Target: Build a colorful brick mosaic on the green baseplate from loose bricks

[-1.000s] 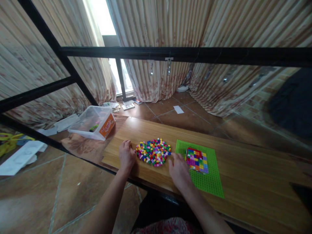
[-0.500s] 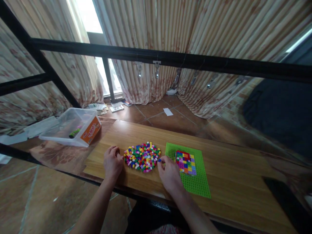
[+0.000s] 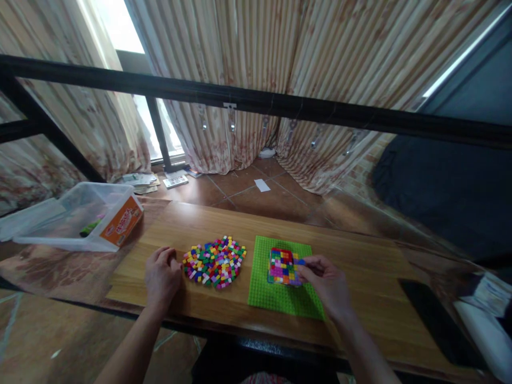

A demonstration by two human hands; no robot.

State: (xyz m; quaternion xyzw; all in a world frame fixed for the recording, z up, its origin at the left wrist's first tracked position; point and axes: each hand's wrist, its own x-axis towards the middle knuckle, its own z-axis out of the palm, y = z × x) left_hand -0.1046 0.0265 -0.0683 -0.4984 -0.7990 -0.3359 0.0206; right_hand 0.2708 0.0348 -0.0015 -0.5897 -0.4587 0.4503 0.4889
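My right hand [image 3: 328, 282] pinches a small blue brick [image 3: 300, 262] at the right side of a multicoloured brick block [image 3: 282, 266]. That block stands on a green baseplate [image 3: 260, 293], with a stretch of red bricks along its upper part. Whether the blue brick touches the block I cannot tell. Resting on the wooden board with its fingers curled, my left hand [image 3: 163, 276] lies just left of a loose pile of small coloured bricks [image 3: 216, 262]. Anything inside those curled fingers is hidden.
A clear plastic box [image 3: 72, 242] with an orange label sits at the left, a green item inside. On the right lies a dark flat object [image 3: 438, 320]. A black metal bar [image 3: 256, 101] crosses beyond the wooden board [image 3: 368, 277], before the curtains.
My right hand has carried the blue brick from beside the pile to the right side of the block. My left hand stays by the pile. The view has turned rightward.
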